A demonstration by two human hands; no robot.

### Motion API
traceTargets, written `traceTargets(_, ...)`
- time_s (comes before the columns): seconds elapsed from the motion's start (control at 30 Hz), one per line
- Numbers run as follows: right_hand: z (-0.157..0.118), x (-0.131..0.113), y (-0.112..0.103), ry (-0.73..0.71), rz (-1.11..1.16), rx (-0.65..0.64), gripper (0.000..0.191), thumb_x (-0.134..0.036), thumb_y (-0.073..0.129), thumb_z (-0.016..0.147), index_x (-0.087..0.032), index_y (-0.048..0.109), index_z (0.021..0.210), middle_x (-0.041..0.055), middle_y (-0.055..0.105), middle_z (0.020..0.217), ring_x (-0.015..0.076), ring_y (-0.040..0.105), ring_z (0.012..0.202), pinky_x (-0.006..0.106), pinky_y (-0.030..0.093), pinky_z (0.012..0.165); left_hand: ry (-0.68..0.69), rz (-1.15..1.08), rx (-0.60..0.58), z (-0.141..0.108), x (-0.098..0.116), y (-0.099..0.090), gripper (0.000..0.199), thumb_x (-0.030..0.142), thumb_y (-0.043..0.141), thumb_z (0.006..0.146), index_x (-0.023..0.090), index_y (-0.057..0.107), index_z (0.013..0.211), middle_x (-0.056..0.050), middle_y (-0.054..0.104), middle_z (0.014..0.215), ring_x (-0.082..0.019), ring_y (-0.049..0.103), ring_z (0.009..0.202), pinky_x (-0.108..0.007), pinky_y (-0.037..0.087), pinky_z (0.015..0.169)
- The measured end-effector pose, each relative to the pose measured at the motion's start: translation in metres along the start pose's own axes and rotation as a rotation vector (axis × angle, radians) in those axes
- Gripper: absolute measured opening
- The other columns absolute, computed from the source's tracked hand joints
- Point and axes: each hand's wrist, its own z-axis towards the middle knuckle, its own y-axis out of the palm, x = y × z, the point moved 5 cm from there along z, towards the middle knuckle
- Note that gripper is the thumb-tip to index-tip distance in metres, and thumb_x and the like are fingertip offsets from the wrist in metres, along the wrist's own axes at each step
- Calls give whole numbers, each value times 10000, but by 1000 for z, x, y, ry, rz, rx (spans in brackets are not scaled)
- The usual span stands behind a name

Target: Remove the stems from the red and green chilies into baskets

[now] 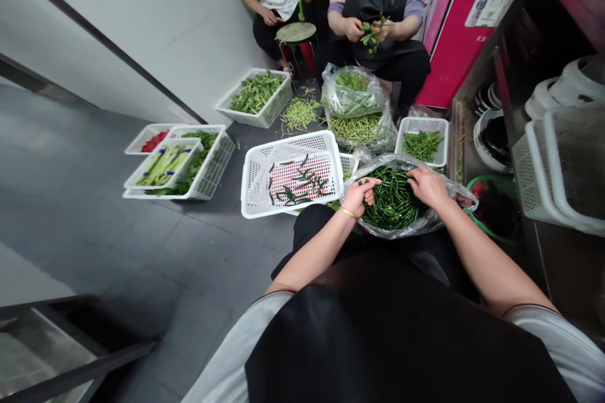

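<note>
A clear plastic bag (454,192) full of thin dark green chillies (394,201) stands open in front of my lap. My left hand (360,196), with a gold bangle at the wrist, is over the bag's left side. Its fingers are curled, and dark green chilli pieces show between them. At the bag's right side, my right hand (426,186) has its fingertips bent together down against the chillies; what they pinch is hidden. Left of the bag, a white perforated basket (250,186) holds a scatter of green chillies on its bottom.
White baskets (212,170) of greens stand on the floor at left. Another basket (271,112) of cut greens and bagged vegetables (354,101) lie ahead. Two people sit opposite, handling greens; a round stool (295,32) stands there. Shelving with white containers (543,170) borders the right.
</note>
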Motion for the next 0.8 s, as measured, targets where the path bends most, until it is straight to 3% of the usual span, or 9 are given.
traceTargets(0.13,18,-13,18,-28,-118,-162,342,-281,435,951,-113,624,1181,178,632,1160,263,668,938,331,489,735,-16,8,2,-7,3,-3,329,364,768,724,122,681,929,121,250,432,-28,197,377,-181,162,414)
traceTargets(0.3,13,-8,5,-59,-119,-194,349,-278,417,950,-98,677,1097,203,677,1092,283,668,966,346,484,779,36,229,91,-10,8,-12,287,348,754,726,129,703,904,81,399,471,-40,266,391,-200,200,418)
traceTargets(0.4,-2,5,-15,5,-79,-106,361,-295,410,946,-119,714,1030,180,704,1048,267,669,932,338,475,791,189,471,96,-6,18,-4,163,268,703,771,155,727,887,34,531,557,-76,420,483,-209,334,502)
traceTargets(0.5,-18,7,-33,28,55,41,328,-291,433,922,-156,731,947,128,728,995,235,669,881,313,471,780,405,747,63,-4,30,18,139,199,693,771,189,742,900,-15,635,748,-140,574,703,-253,450,709)
traceTargets(0.57,-24,-1,-41,-47,210,146,294,-283,454,906,-176,728,889,93,738,950,212,666,854,294,469,778,481,975,13,-3,34,35,171,199,713,753,201,738,922,-33,638,824,-173,596,780,-281,461,780)
traceTargets(0.67,-27,-18,-47,-213,414,210,261,-291,480,895,-190,707,816,64,736,861,185,656,787,271,461,744,500,1211,-81,-3,36,50,40,214,703,768,180,698,787,-41,599,800,-183,585,784,-286,458,765)
traceTargets(0.73,-28,-28,-46,-275,472,185,252,-294,486,891,-189,680,770,57,717,783,174,637,721,265,448,700,473,1132,-121,-5,36,48,101,213,688,785,162,646,709,-27,572,745,-155,564,737,-262,447,710)
traceTargets(0.8,-32,-39,-43,-322,512,145,241,-281,481,889,-189,653,748,51,694,736,165,618,685,261,437,678,349,861,-131,-9,32,35,137,265,699,793,153,629,758,9,524,663,-100,495,601,-223,401,591)
